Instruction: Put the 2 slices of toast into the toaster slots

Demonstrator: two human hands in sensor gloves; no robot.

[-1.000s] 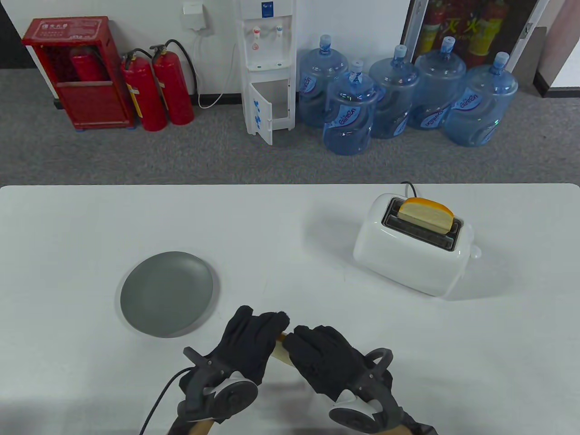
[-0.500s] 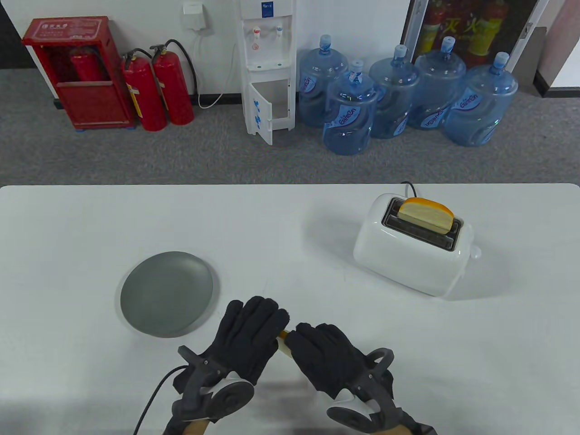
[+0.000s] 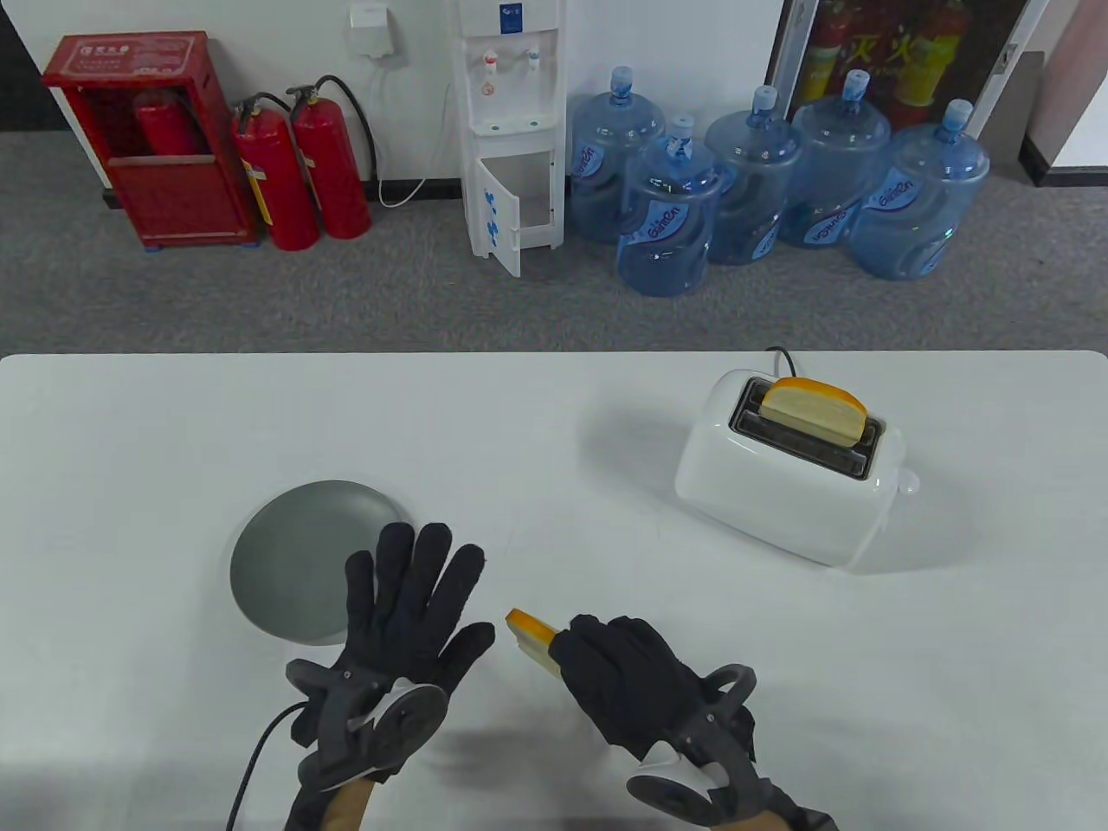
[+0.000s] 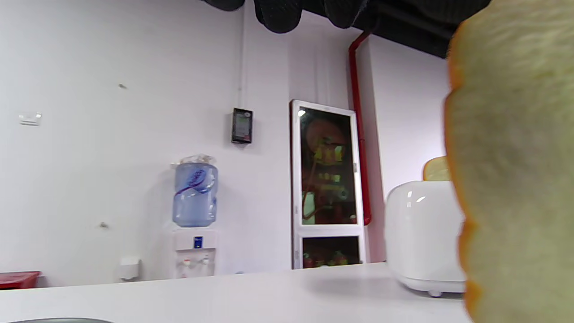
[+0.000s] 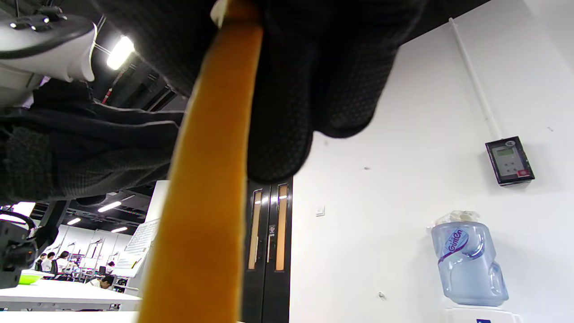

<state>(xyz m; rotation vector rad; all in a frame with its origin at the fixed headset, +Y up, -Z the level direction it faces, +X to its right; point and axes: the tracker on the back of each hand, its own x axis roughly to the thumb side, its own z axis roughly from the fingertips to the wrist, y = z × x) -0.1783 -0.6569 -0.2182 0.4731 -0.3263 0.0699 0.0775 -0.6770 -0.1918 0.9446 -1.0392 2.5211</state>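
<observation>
A white toaster (image 3: 783, 485) stands at the right of the table, seen also as toaster (image 4: 421, 233) in the left wrist view. One toast slice (image 3: 815, 411) stands upright in its far slot; the near slot holds nothing. My right hand (image 3: 619, 671) pinches a second slice (image 3: 532, 636) on edge just above the table near the front. That second slice (image 4: 515, 170) fills the right of the left wrist view, and its orange crust (image 5: 206, 188) runs down the right wrist view between my fingers (image 5: 287, 112). My left hand (image 3: 407, 597) is spread flat, apart from the slice, over the plate's edge.
A grey plate (image 3: 307, 558) with nothing on it lies at the front left, partly under my left hand. The toaster's black cord (image 3: 779, 355) runs off the far edge. Beyond the table are water bottles, a dispenser and fire extinguishers on the floor.
My left hand has let go of the slice, opened its fingers and moved left toward the plate. My right hand keeps the slice, which now shows more.
</observation>
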